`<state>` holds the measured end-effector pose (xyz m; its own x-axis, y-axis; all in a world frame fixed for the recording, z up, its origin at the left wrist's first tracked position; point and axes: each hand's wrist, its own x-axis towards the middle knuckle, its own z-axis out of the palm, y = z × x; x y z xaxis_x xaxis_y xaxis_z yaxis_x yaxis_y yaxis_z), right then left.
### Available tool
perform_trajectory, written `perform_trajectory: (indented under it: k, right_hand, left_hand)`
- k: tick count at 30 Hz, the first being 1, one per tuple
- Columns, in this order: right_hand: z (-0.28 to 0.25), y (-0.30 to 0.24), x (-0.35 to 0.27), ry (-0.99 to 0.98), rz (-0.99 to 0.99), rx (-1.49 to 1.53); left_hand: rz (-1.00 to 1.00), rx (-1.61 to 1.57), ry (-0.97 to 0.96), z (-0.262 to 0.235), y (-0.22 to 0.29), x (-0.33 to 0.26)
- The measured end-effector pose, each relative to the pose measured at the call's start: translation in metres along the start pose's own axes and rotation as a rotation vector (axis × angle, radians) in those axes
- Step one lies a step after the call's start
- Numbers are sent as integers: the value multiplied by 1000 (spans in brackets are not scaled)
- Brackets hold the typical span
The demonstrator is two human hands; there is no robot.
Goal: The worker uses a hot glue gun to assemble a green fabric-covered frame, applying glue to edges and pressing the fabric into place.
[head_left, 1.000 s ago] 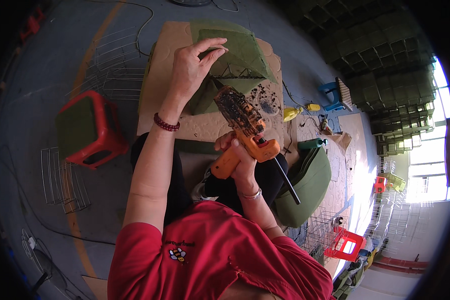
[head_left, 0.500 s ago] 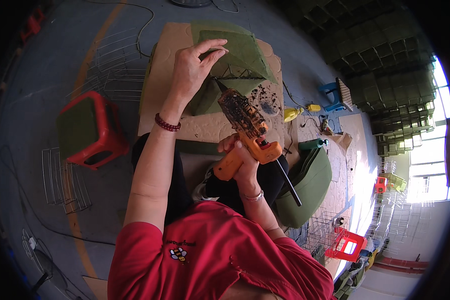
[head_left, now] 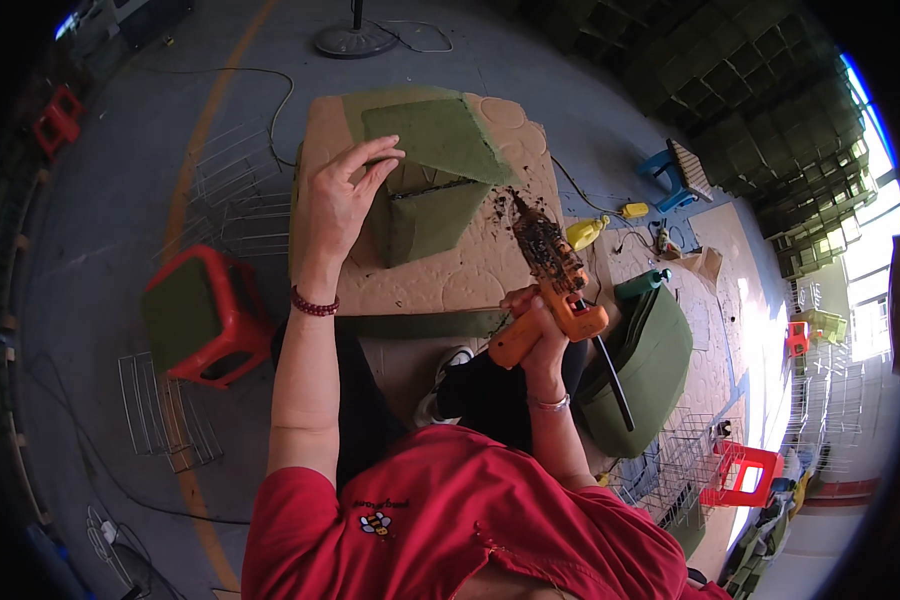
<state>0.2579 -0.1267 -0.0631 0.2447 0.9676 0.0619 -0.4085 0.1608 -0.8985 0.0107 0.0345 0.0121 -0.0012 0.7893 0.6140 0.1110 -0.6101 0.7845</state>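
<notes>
My right hand [head_left: 538,335] is wrapped round the grip of an orange glue gun [head_left: 570,290]. Its front is caked with dark residue, and a long black glue stick [head_left: 613,385] sticks out of its back. The nozzle points away from me, beside a green fabric-covered piece [head_left: 435,225] with a flap [head_left: 420,135] at its far side. A dark, bumpy line runs along the seam between them. My left hand [head_left: 345,200] is over the left part of this piece, its fingers stretched out with a gap to the thumb; whether they touch the fabric is unclear.
The piece lies on a cardboard-topped work surface [head_left: 450,285]. Curved green panels [head_left: 642,365] are stacked on the right. A red stool [head_left: 240,320] stands on the left, near wire racks [head_left: 250,215]. A yellow bottle [head_left: 587,232] and a green bottle [head_left: 642,283] are right of the surface.
The glue gun has moved right, away from the seam of the green piece. My left hand has shifted left relative to the flap, and its fingers look looser. The view has shifted too.
</notes>
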Motion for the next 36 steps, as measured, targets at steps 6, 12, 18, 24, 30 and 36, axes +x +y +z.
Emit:
perform_trajectory:
  k: [6,12,18,24,30,36]
  right_hand:
    - [-46,13,59,398,-168,-681]
    - [-59,1,125,267,-302,-1156]
    - [-107,48,153,324,-287,-1464]
    - [-61,34,131,429,-340,-1331]
    - [-21,2,84,-13,-235,207]
    - [0,22,78,-118,-120,529]
  left_hand:
    - [171,240,-40,-5,5,-16]
    - [223,238,-32,-5,13,-25]
    - [255,290,-59,-1,11,-30]
    - [303,425,-89,-15,16,-32]
    - [310,464,-160,-16,16,-31]
    - [-80,-12,-18,-38,8,2]
